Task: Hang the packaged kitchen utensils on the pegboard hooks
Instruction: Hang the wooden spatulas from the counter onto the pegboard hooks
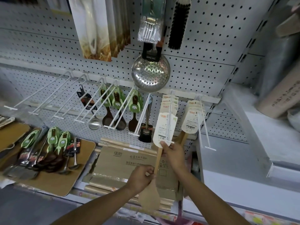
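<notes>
A wooden spatula [150, 198] with a cream card sleeve [164, 127] is on a white pegboard hook [168, 127], its card threaded over the prongs in front of several like cards. My right hand [172, 155] pinches the card's lower end at the hook's tip. My left hand [141, 177] grips the spatula's wooden handle lower down. A second hook [205, 125] to the right carries several of the same carded spatulas [190, 120].
Bare white hooks [42, 101] jut out at the left; others hold green-carded dark spoons [116, 103] and a ladle [94, 123]. A steel skimmer [151, 73] hangs above. Loose packaged utensils [48, 153] lie on a cardboard sheet [61, 184] at lower left. A cardboard box [123, 163] sits below the hooks.
</notes>
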A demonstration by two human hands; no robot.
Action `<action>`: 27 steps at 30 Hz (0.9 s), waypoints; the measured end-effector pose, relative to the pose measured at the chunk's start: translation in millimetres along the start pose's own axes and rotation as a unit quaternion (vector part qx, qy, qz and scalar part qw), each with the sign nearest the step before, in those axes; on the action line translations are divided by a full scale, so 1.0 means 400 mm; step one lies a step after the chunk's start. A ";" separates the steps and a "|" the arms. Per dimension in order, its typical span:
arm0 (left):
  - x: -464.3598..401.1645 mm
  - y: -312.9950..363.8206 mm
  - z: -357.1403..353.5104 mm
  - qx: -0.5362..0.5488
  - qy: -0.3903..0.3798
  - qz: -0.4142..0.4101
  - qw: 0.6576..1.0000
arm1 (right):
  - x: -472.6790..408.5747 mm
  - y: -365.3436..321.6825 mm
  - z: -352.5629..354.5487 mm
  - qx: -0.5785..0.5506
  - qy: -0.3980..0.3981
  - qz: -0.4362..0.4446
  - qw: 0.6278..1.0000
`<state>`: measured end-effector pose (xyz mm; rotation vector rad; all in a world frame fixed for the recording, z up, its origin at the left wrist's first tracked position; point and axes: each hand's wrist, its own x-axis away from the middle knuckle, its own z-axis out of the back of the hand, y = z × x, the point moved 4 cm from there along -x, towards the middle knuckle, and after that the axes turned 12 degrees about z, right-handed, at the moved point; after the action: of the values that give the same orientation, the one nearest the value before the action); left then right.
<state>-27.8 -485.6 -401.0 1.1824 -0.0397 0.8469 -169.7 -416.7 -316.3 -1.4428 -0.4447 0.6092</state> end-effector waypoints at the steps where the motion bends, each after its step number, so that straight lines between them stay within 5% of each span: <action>1: -0.010 0.008 0.003 -0.004 0.002 0.002 1.000 | -0.015 0.000 0.001 0.004 0.004 -0.001 1.000; 14: -0.077 0.079 0.007 -0.029 0.023 0.003 0.999 | -0.152 0.050 0.024 0.088 -0.002 -0.034 0.996; 19: -0.047 0.047 0.087 -0.088 0.062 -0.056 0.993 | -0.123 0.064 0.033 0.146 -0.029 -0.071 0.986; 23: 0.003 0.014 0.196 -0.148 0.096 -0.111 0.978 | -0.054 0.020 0.005 0.268 -0.148 -0.045 0.951; 27: 0.062 -0.027 0.318 -0.202 0.139 -0.157 0.957 | -0.012 -0.034 -0.101 0.321 -0.243 0.095 0.910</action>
<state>45.8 -577.7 -345.8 0.6549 0.1936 0.6756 -146.6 -451.2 -306.1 -0.6952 -0.4345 1.1620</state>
